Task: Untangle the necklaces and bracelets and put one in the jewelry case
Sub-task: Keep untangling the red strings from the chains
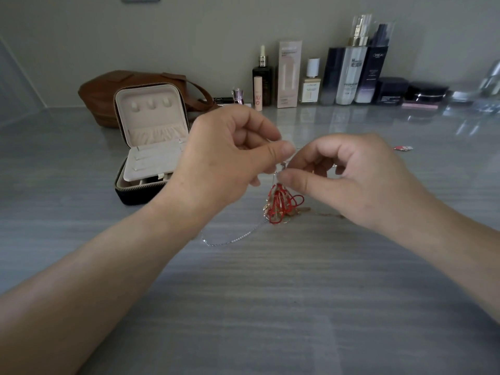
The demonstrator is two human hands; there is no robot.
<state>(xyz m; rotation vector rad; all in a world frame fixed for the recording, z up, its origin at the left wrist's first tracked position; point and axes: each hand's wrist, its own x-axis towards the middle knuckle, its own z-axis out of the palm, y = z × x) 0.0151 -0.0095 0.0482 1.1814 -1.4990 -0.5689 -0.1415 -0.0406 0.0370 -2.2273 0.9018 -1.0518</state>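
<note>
A tangle of red cord bracelets and thin chains (281, 205) hangs between my hands, its lower end touching the grey table. My left hand (230, 155) pinches the top of the tangle with thumb and forefinger. My right hand (349, 174) pinches the same thin chain just below and to the right. A silver chain (230, 240) trails from the tangle down to the left on the table; a gold chain (324, 213) runs under my right hand. The jewelry case (151, 142) stands open at the left, its lid upright, partly hidden by my left hand.
A brown leather bag (108, 96) sits behind the case. Several cosmetic bottles, boxes and jars (349, 74) line the back wall. A small red and white object (403, 148) lies at the right on the table (270, 307).
</note>
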